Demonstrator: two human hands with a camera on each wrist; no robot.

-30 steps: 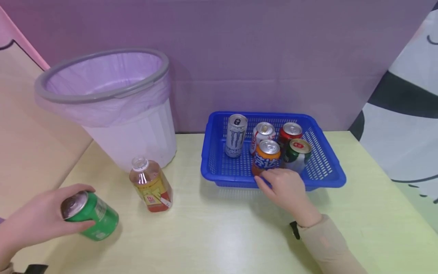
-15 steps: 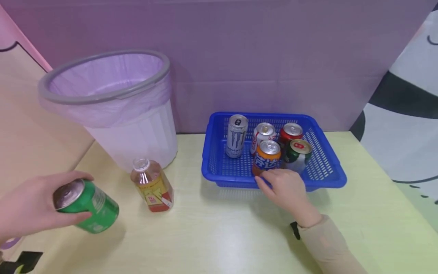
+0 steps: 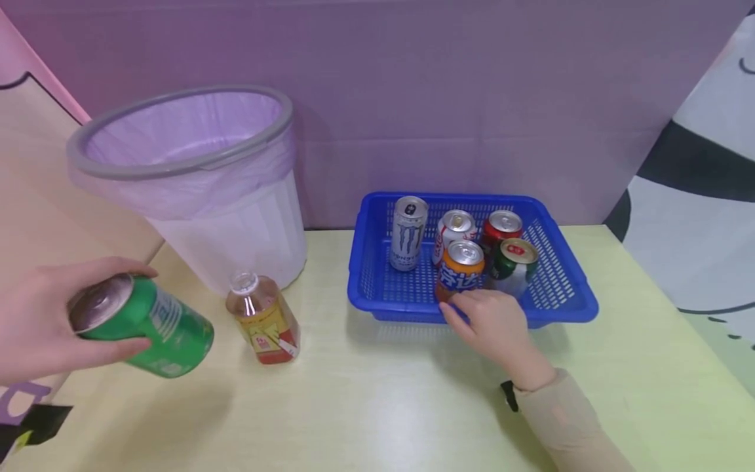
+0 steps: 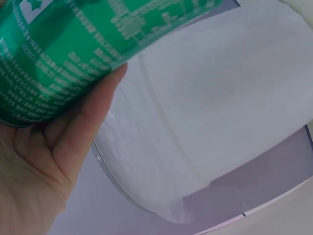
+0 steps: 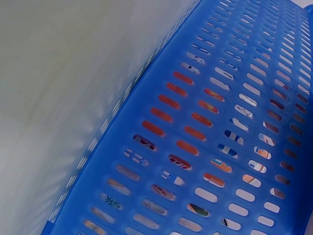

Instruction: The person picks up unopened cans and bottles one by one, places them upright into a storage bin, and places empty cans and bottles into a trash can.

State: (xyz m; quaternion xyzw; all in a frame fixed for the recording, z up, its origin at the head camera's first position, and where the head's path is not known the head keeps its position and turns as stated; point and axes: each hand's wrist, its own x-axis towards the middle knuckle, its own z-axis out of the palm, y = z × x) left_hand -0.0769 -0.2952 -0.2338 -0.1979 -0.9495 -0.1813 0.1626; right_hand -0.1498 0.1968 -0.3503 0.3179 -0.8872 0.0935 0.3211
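Observation:
My left hand (image 3: 65, 314) grips a green drink can (image 3: 159, 324), held tilted above the table with its silver top toward the palm. In the left wrist view the thumb lies along the can (image 4: 73, 54). A small bottle (image 3: 267, 321) with a yellow label and reddish drink stands to the right of this can. My right hand (image 3: 492, 324) holds the front rim of the blue basket (image 3: 383, 307), fingers curled over the edge. Beside those fingers stands an orange can (image 3: 460, 272) inside the basket. The right wrist view shows mostly the slotted wall of the basket (image 5: 161, 171).
A white bin (image 3: 236, 229) with a purple liner and grey rim stands at the back left. Upright in the basket are a Monster can (image 3: 408, 236), a white-and-red can (image 3: 453, 233), a red can (image 3: 501, 229) and a dark green can (image 3: 512, 272). A purple wall rises behind.
My left hand has lifted the green can off the table, moving it upward and tilting it further. The right hand stays on the basket rim.

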